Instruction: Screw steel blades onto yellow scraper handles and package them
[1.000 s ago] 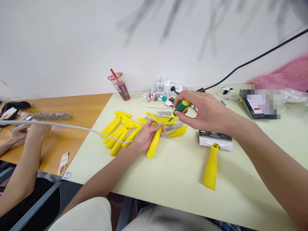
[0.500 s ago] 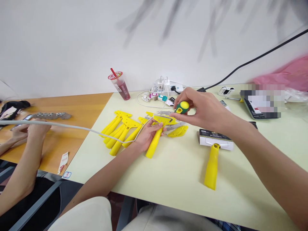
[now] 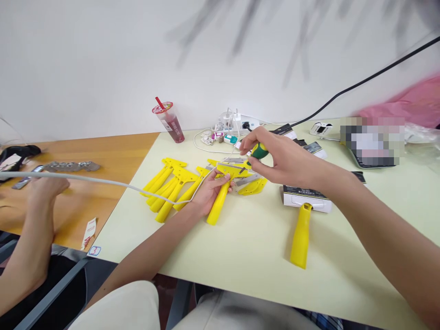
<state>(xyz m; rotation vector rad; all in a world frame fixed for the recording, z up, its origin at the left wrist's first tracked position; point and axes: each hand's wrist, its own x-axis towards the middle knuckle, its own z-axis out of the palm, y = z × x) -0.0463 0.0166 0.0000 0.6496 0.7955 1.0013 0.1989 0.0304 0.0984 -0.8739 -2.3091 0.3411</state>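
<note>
My left hand grips a yellow scraper near its head, its handle slanting down to the left. A green and yellow screwdriver is pinched in my right hand, its tip down at the right part of the scraper's head. Several yellow scraper bodies lie left of my left hand. Metal blades and loose yellow pieces are just behind and right of the held scraper. Farther right, a separate yellow handle rests against a black and white package.
A tilted drink cup and a power strip stand by the wall. A white cable crosses over my left forearm. At the left, another person's arm rests on the wooden table.
My right hand has shifted slightly left and turned the screwdriver from pointing sideways to pointing down at the scraper's head. The other person's hand has moved left.
</note>
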